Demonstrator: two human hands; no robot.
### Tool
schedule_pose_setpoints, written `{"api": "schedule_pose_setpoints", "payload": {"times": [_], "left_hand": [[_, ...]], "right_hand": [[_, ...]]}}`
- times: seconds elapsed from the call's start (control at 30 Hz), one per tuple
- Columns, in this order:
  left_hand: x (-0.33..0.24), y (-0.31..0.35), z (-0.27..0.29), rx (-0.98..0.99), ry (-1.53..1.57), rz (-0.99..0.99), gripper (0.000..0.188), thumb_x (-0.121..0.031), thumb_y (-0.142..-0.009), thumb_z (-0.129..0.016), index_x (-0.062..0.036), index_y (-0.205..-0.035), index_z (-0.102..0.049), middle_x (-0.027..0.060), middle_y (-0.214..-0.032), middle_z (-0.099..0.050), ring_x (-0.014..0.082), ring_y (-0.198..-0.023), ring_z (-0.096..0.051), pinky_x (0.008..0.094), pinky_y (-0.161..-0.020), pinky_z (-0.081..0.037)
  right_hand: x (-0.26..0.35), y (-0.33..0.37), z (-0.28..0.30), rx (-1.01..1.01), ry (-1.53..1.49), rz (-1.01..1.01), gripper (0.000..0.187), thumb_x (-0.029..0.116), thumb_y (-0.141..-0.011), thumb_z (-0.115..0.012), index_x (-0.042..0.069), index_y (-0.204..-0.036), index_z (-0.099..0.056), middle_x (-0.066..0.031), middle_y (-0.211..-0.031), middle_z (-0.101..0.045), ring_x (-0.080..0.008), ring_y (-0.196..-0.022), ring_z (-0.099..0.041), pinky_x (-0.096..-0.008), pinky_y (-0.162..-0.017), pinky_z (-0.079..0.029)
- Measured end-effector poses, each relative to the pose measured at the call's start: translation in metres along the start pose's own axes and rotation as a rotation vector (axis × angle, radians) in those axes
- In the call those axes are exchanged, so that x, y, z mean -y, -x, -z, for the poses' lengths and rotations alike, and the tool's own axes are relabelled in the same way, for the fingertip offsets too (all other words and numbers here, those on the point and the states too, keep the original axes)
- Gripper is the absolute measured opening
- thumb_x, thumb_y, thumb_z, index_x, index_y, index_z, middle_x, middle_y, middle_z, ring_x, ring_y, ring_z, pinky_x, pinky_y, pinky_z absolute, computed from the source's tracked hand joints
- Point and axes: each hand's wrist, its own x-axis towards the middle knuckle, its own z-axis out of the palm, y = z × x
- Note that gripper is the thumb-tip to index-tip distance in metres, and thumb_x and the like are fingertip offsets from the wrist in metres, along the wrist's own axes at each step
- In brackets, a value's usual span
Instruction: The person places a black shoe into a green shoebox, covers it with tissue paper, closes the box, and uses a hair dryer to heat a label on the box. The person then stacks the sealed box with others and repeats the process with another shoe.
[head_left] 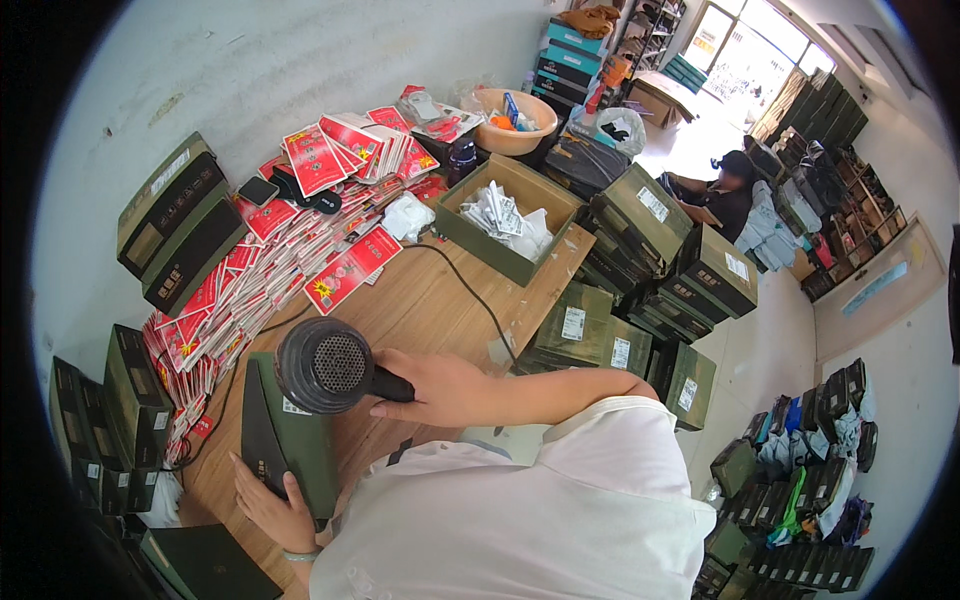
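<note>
My right hand [435, 388] is closed round the handle of a black hair dryer [338, 364], with its round mesh back facing up. The dryer is over the far end of a dark green shoe box [308, 450] on the wooden table [450, 330]. Against the box's black side at the near end lies my left hand [272, 512], fingers stretched out and thumb apart. A white label on the box is partly hidden under the dryer. The dryer's nozzle is out of sight.
Red printed cards [350, 270] cover the table's left side in heaps, with a phone [258, 191] on them. A black cord [465, 280] crosses the tabletop. An open box [510, 220] holds white paper packets. Stacked shoe boxes [640, 290] flank the table. A person [730, 195] sits beyond.
</note>
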Motion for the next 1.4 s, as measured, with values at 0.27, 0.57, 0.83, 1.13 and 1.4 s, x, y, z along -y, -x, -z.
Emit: {"api": "schedule_pose_setpoints", "payload": {"times": [0.27,0.57,0.83,1.13,1.4], "left_hand": [[0.003,-0.004,0.001,0.024,-0.012,0.0,0.078,-0.051,-0.094,-0.046,0.0006,-0.149,-0.026,0.0204,-0.147,-0.039,0.0385,-0.132,-0.039,0.0492,-0.108,-0.027],[0.004,-0.011,0.005,0.125,0.004,0.009,0.073,-0.054,-0.092,-0.047,-0.0004,-0.142,-0.038,0.0234,-0.147,-0.037,0.0415,-0.133,-0.035,0.0525,-0.11,-0.024],[-0.002,-0.012,0.015,0.297,-0.188,0.001,0.076,-0.055,-0.086,-0.057,-0.0021,-0.139,-0.043,0.0273,-0.151,-0.026,0.0423,-0.142,-0.022,0.0555,-0.115,-0.012],[-0.021,-0.019,0.019,0.368,-0.217,0.027,0.123,-0.071,-0.054,-0.075,0.0055,-0.141,-0.034,0.0368,-0.15,-0.017,0.0505,-0.142,-0.013,0.0629,-0.113,-0.006],[-0.023,-0.018,0.021,0.33,-0.137,-0.062,0.119,-0.053,-0.045,-0.085,0.0027,-0.139,-0.037,0.037,-0.148,-0.02,0.0512,-0.137,-0.022,0.0621,-0.109,-0.017]], "right_hand": [[-0.011,0.011,0.007,0.079,-0.075,-0.087,0.056,0.044,-0.088,-0.064,0.01,-0.128,-0.045,-0.0193,-0.098,-0.064,-0.0407,-0.088,-0.063,-0.0482,-0.073,-0.05],[-0.089,-0.04,-0.022,-0.354,-0.203,0.027,0.068,0.038,-0.081,-0.074,0.004,-0.131,-0.043,-0.0227,-0.104,-0.063,-0.0403,-0.085,-0.064,-0.0447,-0.08,-0.051],[-0.211,-0.106,-0.044,-0.217,-0.692,-0.382,0.057,0.046,-0.084,-0.073,0.003,-0.116,-0.052,-0.0044,-0.072,-0.054,-0.0138,-0.055,-0.056,-0.029,-0.046,-0.048],[-0.333,-0.085,-0.13,-0.136,-1.052,-0.833,0.049,0.052,-0.081,-0.074,0.011,-0.096,-0.052,-0.0036,-0.073,-0.053,-0.0161,-0.059,-0.053,-0.0313,-0.052,-0.047],[-0.393,-0.103,-0.17,-0.384,0.111,-0.63,0.069,0.048,-0.081,-0.073,-0.007,-0.119,-0.057,-0.0262,-0.111,-0.063,-0.0426,-0.106,-0.059,-0.0414,-0.095,-0.046]]}}
